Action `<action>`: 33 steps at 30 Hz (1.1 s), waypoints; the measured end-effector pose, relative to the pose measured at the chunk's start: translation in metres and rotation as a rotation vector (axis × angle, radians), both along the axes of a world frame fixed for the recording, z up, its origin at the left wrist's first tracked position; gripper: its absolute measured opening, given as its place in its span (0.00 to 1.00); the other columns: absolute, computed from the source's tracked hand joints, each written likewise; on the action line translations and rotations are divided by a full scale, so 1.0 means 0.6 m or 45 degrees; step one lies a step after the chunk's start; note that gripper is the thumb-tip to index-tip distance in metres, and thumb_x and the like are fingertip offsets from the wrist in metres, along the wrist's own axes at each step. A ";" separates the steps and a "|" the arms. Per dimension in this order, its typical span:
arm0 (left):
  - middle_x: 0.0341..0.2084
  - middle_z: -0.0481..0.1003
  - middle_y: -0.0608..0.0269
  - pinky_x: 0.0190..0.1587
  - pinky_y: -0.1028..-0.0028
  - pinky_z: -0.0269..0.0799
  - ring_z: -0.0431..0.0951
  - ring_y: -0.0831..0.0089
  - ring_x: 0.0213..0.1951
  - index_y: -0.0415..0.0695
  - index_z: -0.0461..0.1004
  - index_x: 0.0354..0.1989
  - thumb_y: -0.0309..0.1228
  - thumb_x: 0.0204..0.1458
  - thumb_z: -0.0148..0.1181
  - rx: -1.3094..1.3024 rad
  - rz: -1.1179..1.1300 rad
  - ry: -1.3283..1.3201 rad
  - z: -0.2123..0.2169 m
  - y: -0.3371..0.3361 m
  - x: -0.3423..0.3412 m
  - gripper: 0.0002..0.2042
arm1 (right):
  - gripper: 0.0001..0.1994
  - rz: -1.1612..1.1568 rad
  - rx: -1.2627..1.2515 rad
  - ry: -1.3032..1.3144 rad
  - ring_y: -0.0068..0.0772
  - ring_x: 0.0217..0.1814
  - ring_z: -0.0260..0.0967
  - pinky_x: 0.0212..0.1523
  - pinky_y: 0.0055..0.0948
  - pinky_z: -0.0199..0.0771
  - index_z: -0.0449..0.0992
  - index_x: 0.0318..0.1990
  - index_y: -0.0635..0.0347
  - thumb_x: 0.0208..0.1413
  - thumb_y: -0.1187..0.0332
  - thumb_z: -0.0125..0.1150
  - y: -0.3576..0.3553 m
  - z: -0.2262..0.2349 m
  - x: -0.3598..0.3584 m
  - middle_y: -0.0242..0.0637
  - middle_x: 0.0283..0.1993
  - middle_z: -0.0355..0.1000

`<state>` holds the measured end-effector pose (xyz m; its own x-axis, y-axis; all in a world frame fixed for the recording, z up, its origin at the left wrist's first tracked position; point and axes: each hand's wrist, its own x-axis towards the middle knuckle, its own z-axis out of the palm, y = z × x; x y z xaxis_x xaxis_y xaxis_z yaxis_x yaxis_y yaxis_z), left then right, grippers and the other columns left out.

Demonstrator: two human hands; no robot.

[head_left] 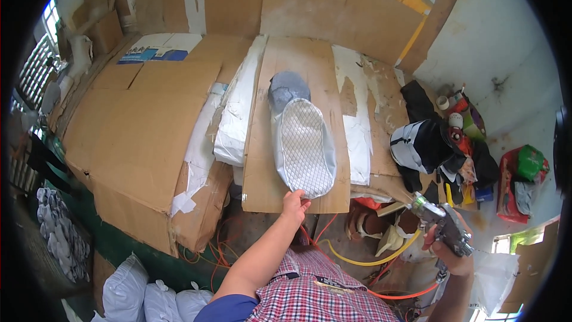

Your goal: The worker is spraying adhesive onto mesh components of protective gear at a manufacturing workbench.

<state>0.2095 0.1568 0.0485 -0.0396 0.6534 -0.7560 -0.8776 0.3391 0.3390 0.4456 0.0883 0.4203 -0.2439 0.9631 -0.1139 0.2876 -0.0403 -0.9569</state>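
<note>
From above, the person's left hand (293, 204) reaches forward to the near edge of a flat brown cardboard sheet (298, 71) that lies lengthwise over the stacked boxes. Its fingertips (301, 201) pinch the near tip of a long oval silvery-grey shoe-upper piece with a white quilted diamond-pattern panel (302, 146). That piece lies flat along the middle of the sheet, its darker rounded grey end (287, 87) pointing away from the person.

The right hand (456, 257) is held off to the side, well apart from the sheet, fist wrapped around the handle of a metal spray gun (440, 222); the gun's silver nozzle (419, 203) points up and toward the board. An orange hose (393, 293) and a yellow hose (357, 260) curl over the floor beneath it.

Left of the sheet sit broad brown cardboard boxes (137, 125) with torn white paper (235, 113) between. To the right lies a heap of dark clothing and bags (426, 143). White stuffed sacks (143, 298) stand at the lower left.
</note>
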 end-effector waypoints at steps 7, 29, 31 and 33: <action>0.27 0.70 0.62 0.30 0.71 0.68 0.69 0.72 0.26 0.46 0.64 0.31 0.23 0.43 0.51 0.124 0.092 0.167 0.080 0.021 0.013 0.07 | 0.27 0.293 -0.119 -0.081 0.23 0.31 0.68 0.33 0.22 0.70 0.62 0.51 0.68 0.39 0.81 0.60 0.047 -0.024 0.083 0.37 0.32 0.70; 0.30 0.74 0.60 0.37 0.64 0.73 0.75 0.68 0.33 0.44 0.69 0.35 0.31 0.42 0.49 0.467 0.630 0.382 0.351 -0.116 -0.470 0.11 | 0.22 0.754 -0.037 0.057 0.25 0.41 0.64 0.35 0.25 0.68 0.62 0.53 0.67 0.50 0.72 0.55 0.239 -0.158 -0.142 0.37 0.44 0.66; 0.32 0.74 0.58 0.38 0.63 0.73 0.76 0.65 0.34 0.41 0.68 0.36 0.28 0.41 0.47 0.494 0.854 0.570 0.387 -0.119 -0.597 0.12 | 0.20 0.738 -0.038 -0.037 0.25 0.38 0.65 0.33 0.24 0.67 0.63 0.51 0.67 0.50 0.72 0.55 0.241 -0.160 -0.169 0.36 0.42 0.67; 0.30 0.72 0.61 0.35 0.67 0.72 0.74 0.69 0.33 0.44 0.68 0.35 0.29 0.41 0.51 0.597 0.996 1.049 0.459 -0.127 -0.687 0.11 | 0.17 0.658 -0.012 -0.024 0.26 0.33 0.67 0.30 0.23 0.65 0.67 0.47 0.67 0.49 0.71 0.56 0.235 -0.164 -0.195 0.35 0.37 0.69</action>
